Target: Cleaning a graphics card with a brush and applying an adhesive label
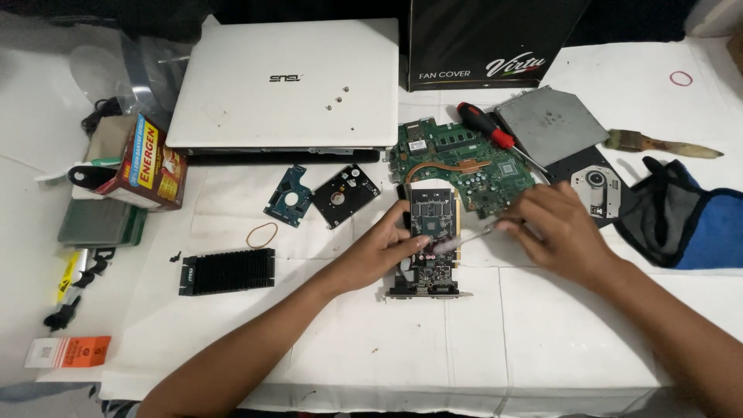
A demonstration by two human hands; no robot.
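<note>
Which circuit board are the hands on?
The black graphics card, under the left hand and right hand; the green motherboard and small blue board lie untouched.
</note>
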